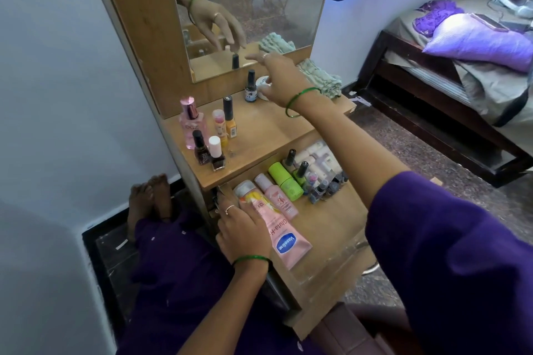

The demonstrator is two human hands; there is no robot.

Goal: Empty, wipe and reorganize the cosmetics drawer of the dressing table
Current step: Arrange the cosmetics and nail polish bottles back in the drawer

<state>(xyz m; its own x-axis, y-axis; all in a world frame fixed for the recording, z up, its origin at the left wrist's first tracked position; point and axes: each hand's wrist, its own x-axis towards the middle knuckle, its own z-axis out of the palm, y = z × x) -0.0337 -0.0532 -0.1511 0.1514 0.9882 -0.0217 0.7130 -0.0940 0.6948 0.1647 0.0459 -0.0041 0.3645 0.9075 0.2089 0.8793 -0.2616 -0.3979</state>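
The drawer (331, 228) of the dressing table stands pulled out. In it lie a pink Vaseline tube (284, 236), a pink bottle (277, 196), a green bottle (285, 181) and several small nail polish bottles (320, 184). My left hand (242, 228) rests on the items at the drawer's left side, fingers laid over a tube. My right hand (277, 81) reaches over the tabletop (268, 130) with fingers spread, beside a small dark-capped bottle (250, 86) and a white jar (264, 85). A pink perfume bottle (191, 124) and several polish bottles (219, 135) stand at the tabletop's left.
A folded pale green cloth (320, 76) lies at the tabletop's back right. The mirror (248, 8) rises behind. A bed (461, 66) with a purple pillow stands to the right. The wall is close on the left. My bare feet (150, 196) rest beside the table.
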